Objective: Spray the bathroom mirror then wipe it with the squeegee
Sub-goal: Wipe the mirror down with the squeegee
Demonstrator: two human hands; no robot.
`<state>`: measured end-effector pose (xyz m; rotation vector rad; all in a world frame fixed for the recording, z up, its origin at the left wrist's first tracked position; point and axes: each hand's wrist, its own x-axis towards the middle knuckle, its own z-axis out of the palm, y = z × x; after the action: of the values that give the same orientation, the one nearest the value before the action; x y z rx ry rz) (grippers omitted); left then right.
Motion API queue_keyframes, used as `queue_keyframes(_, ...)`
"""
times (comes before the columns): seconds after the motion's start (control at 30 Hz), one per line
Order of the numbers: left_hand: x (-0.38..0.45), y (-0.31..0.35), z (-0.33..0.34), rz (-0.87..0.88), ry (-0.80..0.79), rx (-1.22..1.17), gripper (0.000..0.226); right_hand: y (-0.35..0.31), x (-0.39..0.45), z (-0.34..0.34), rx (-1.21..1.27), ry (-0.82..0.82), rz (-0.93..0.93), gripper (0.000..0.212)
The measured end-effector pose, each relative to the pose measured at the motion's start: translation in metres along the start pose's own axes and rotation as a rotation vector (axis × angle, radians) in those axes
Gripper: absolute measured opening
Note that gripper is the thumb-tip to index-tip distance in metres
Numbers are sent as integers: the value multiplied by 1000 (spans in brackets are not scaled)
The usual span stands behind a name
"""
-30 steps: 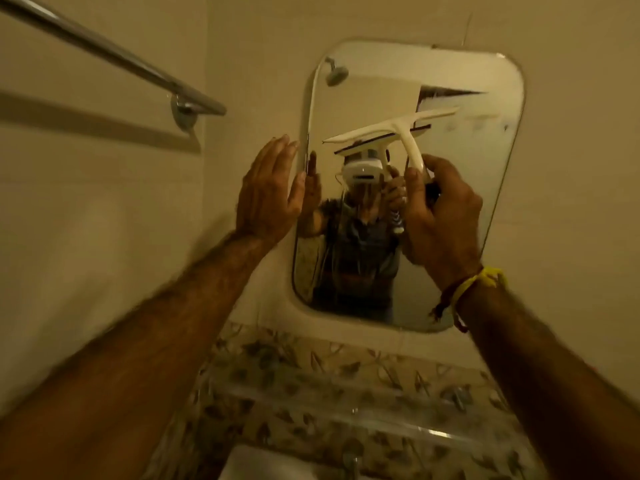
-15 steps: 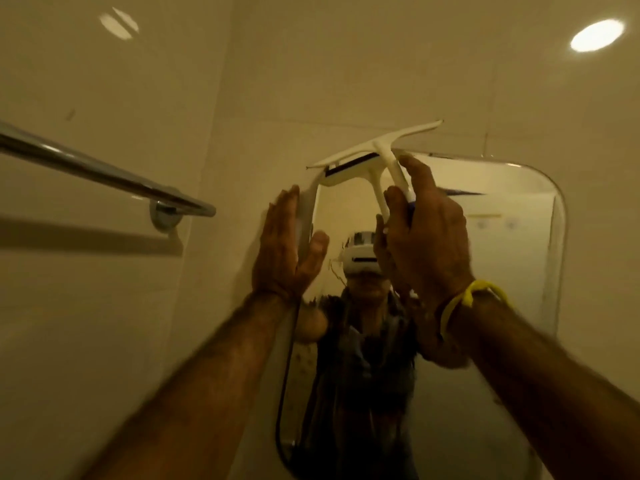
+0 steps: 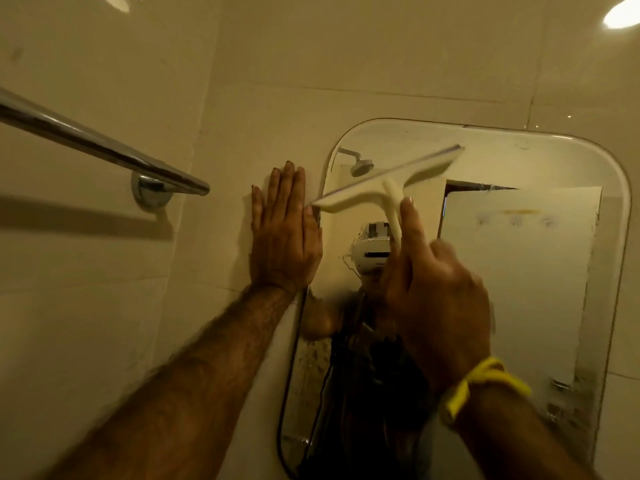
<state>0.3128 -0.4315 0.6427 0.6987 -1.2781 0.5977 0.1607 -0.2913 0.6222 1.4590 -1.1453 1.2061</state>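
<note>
Since half a second ago the squeegee (image 3: 388, 183) has dropped from the top edge onto the mirror (image 3: 519, 258) glass, its blade tilted up-right. Right hand (image 3: 436, 292) pinches the handle; left hand (image 3: 284, 233), spread flat, braces on the wall just left. Wiping looks underway.

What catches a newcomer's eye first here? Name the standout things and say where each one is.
The white squeegee stands out first, tilted across the upper left of the mirror, its handle gripped by the right hand, which wears a yellow wristband. The left hand lies flat on the tiled wall just left of the mirror's edge. A chrome towel bar juts in from the far left.
</note>
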Motion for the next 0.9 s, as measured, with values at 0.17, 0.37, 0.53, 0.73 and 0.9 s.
queue_keyframes(0.17,-2,1,-3,2,-11,-42,65,-3,40,-4,-73,-9,-4,59)
queue_keyframes(0.37,-2,2,-5,38,-5,38,68,7,27,-10,-39,-38,49,61)
queue_keyframes(0.53,-6,1,-1,137,-30,1,66,14,4,-13,-70,-11,38,57)
queue_keyframes(0.73,-3,1,-2,152,-89,32,74,5,43,-7,-37,56,154,60)
queue_keyframes(0.9,-5,1,-2,218,-120,24,75,6,-20,-4,-62,48,149,56)
